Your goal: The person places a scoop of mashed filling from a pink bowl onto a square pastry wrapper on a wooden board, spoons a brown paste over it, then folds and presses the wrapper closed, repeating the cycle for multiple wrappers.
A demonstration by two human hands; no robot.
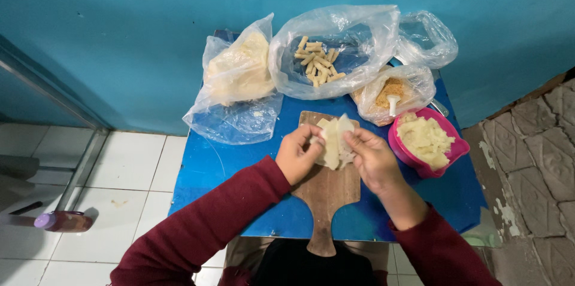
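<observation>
Both hands up over the board, pinching a pale wrapper btwn them: left hand grips its left edge, right hand its right. Board sits mid blue surface. Pink bowl w/ pale mash just right of the hands. Behind: bag of rolls, bag of sheets, bag of crumbs.
</observation>
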